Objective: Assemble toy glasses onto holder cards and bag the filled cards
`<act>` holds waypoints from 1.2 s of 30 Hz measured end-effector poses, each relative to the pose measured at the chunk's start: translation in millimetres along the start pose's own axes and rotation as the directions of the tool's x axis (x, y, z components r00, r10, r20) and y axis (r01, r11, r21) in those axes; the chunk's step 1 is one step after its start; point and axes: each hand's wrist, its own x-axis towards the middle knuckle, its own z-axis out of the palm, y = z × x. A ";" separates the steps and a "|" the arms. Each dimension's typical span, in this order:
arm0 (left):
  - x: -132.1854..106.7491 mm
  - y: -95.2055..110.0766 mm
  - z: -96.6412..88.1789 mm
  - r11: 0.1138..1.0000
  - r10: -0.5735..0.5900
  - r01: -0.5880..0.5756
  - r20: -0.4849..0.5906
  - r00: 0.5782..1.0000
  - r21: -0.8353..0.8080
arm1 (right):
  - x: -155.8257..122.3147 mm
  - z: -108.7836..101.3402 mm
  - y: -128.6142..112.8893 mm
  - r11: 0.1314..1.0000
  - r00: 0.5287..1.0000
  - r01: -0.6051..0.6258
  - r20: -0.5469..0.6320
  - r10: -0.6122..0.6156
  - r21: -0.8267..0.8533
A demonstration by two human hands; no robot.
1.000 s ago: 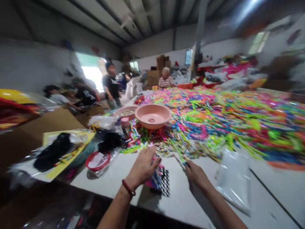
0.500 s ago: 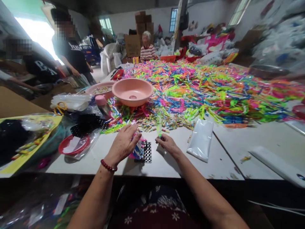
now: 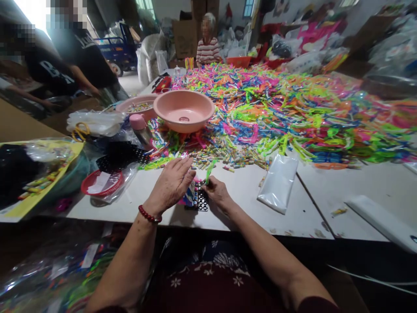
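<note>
My left hand [image 3: 171, 184] lies stretched out, fingers nearly straight, against a row of pink, blue and white plastic pieces [image 3: 190, 196]. These pieces stand in a small black honeycomb grid [image 3: 203, 203] on the white table, and my palm partly hides them. Between the thumb and fingers of my right hand [image 3: 217, 193] is a bright green plastic strip [image 3: 209, 171], pointing up. That hand is at the grid's right upper edge; its fingertips hide the strip's lower end. Behind both hands lie many small patterned tubes [image 3: 234, 157].
A large heap of coloured plastic strips [image 3: 276, 104] covers the far table. A pink basin [image 3: 184, 111] and a pink-lidded bottle [image 3: 138, 124] stand left of it. A red basket [image 3: 97, 184] lies left, clear plastic bags [image 3: 278, 184] right. Other people are across the room.
My right hand has moved left to the grid, bringing the green strip with it. My left hand stays beside the row of pieces. The view has tilted down slightly.
</note>
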 end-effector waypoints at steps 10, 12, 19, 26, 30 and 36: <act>0.5 0.5 0.5 0.998 0.054 -0.055 0.057 0.997 0.027 | 7.5 0.6 -17.5 0.876 0.980 0.179 0.164 -0.116 -0.448; 0.2 -1.0 1.1 0.997 0.066 -0.068 0.057 0.996 0.033 | 6.0 3.5 -18.8 0.873 0.986 0.145 0.143 -0.087 -0.466; -0.1 -0.7 -0.3 0.993 0.084 -0.088 0.054 0.995 0.077 | -7.9 11.6 -11.5 0.906 0.994 0.109 0.018 -0.112 -0.410; 1.9 3.5 1.2 0.995 0.029 -0.034 0.058 0.998 0.096 | -2.3 19.2 -9.6 0.852 0.984 0.177 0.090 -0.153 -0.492; 2.1 2.2 5.3 0.993 0.042 -0.046 0.038 0.998 0.113 | -1.9 15.2 -8.3 0.885 0.984 0.177 0.095 -0.150 -0.431; 0.9 -7.6 9.5 0.993 0.081 -0.081 0.007 0.997 0.087 | 24.6 -79.7 10.0 0.778 0.991 -0.129 -0.112 0.076 -0.614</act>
